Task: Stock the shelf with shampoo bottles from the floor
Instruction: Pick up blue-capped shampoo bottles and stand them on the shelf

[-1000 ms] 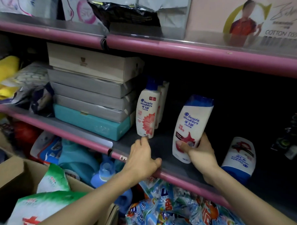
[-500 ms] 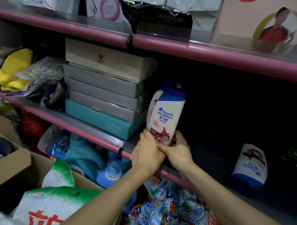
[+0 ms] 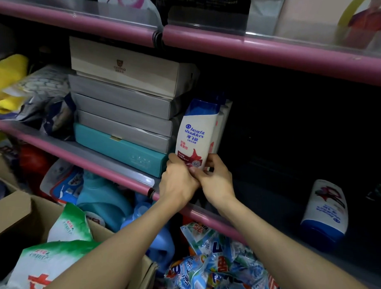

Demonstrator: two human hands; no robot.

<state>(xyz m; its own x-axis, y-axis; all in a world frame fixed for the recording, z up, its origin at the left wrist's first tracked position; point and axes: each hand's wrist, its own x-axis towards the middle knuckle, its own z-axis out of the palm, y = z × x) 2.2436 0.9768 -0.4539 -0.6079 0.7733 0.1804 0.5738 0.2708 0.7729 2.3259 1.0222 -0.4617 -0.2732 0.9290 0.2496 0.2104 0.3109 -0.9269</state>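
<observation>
Both my hands hold the base of a white Head & Shoulders shampoo bottle (image 3: 195, 133), my left hand (image 3: 178, 181) curled round its lower left edge and my right hand (image 3: 216, 181) pinching the lower right, keeping it upright on the middle shelf (image 3: 111, 163) just beside a stack of flat boxes (image 3: 124, 107) (teal one at the bottom). More bottles (image 3: 222, 124) stand close behind it, and another shampoo bottle (image 3: 325, 211) stands cap-down well off to the right. Below the shelf lie blue detergent jugs (image 3: 101, 197), a heap of detergent packets (image 3: 220, 266), and a cardboard box (image 3: 12, 213) with green-and-white bags (image 3: 70, 224).
</observation>
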